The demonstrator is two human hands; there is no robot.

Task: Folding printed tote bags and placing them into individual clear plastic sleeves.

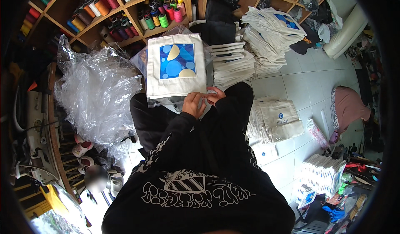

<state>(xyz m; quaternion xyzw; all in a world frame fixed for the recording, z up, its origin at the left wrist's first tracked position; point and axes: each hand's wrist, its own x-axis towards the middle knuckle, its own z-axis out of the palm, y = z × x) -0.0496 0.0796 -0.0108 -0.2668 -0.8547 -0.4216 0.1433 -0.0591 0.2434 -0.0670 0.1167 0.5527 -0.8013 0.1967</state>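
Note:
In front of me lies a folded cream canvas tote bag [155, 84] with a blue panel of circles and yellow half-circles, printed side up. Clear plastic bags [163, 102] show beneath it and past its near edge. My left hand [194, 105] is closed at the near right corner, its fingertips pinching the plastic edge. Close beside it, my right hand [216, 95] has thumb and fingers drawn together on the same edge. The exact fold between the fingertips is too small to make out.
A large heap of clear plastic bags [98, 94] stands at left. Stacked cream tote bags [233, 65] rise at right, with more bags [283, 119] on the tiled floor. Thread spools [162, 21] fill shelves behind. Another person [351, 109] is at far right.

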